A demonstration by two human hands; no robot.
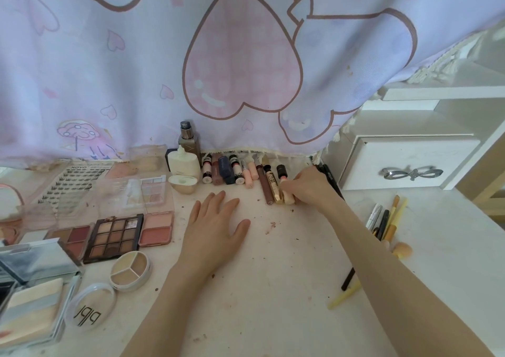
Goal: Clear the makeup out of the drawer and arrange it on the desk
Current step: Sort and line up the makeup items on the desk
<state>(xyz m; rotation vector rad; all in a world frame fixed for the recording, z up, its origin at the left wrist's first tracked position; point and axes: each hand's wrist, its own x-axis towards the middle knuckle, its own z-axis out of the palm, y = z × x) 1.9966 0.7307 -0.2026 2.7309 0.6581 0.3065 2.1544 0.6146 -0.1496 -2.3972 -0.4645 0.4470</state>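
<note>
Right hand [310, 186] is clenched round a pale pink tube with a black cap [284, 186], setting it at the right end of the lip product row [235, 173] along the curtain [246, 56]. Left hand [218, 221] lies released, flat, fingers spread on the bench [273, 288]. Palettes [114, 238] sit left, brushes [388, 220] right, below the shut drawer [404, 162].

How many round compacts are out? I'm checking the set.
2, both front left on the desk: the three-section concealer pot and, nearer, the clear-lidded compact. Others may be hidden.
</note>
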